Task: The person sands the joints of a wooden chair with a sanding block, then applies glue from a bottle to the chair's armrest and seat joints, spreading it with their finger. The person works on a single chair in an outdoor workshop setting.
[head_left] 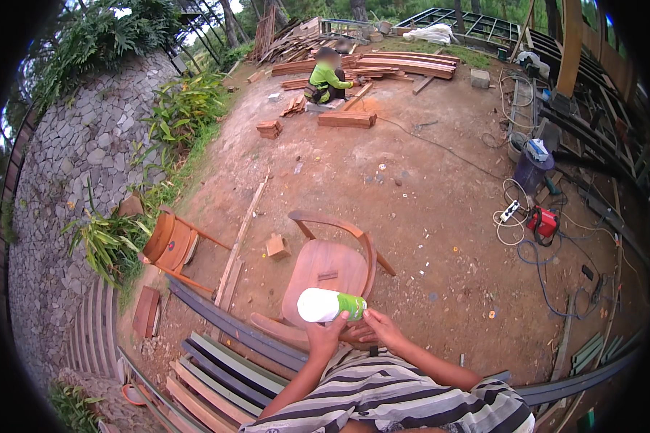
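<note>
A white bottle with a green label (321, 306) lies sideways in the air in front of me. My left hand (326, 334) is closed on it from below, thumb against its side. My right hand (377, 327) has its fingertips at the bottle's right, labelled end, pinched on it. Just beyond, a wooden armchair (313, 263) stands with a short dark piece of wood or slot on its seat, too small to tell which.
A second wooden chair (172, 240) leans at left beside long boards (242, 216). A small wooden block (278, 246) lies near the armchair. A co-worker in green (323, 83) crouches by lumber stacks (404, 65). Cables, a red machine (542, 223) and metal framing line the right.
</note>
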Demonstrator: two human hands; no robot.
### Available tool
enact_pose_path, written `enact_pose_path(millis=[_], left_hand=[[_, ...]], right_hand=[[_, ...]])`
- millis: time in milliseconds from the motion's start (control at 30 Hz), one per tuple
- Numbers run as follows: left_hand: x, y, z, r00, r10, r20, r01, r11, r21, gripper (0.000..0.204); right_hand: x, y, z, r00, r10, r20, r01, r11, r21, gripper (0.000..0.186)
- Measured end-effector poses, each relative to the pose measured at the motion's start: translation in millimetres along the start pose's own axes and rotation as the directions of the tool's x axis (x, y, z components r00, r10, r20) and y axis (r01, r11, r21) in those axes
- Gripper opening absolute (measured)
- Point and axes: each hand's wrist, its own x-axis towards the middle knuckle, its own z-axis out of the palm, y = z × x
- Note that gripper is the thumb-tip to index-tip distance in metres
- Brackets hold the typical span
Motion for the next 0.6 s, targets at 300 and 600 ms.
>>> enact_pose_path(millis=[300, 600], left_hand=[[-6, 4, 0, 0.996, 0.064, 0.058, -0.061, 0.997, -0.045, 0.045], [-11, -2, -8, 1.000, 0.021, 0.018, -0.021, 1.000, -0.008, 0.047]], right_hand=[[-5, 2, 3, 0.998, -0.019, -0.060, 0.022, 0.999, 0.047, 0.051], [-10, -3, 13, 0.997, -0.071, -0.010, 0.071, 0.997, 0.038, 0.053]])
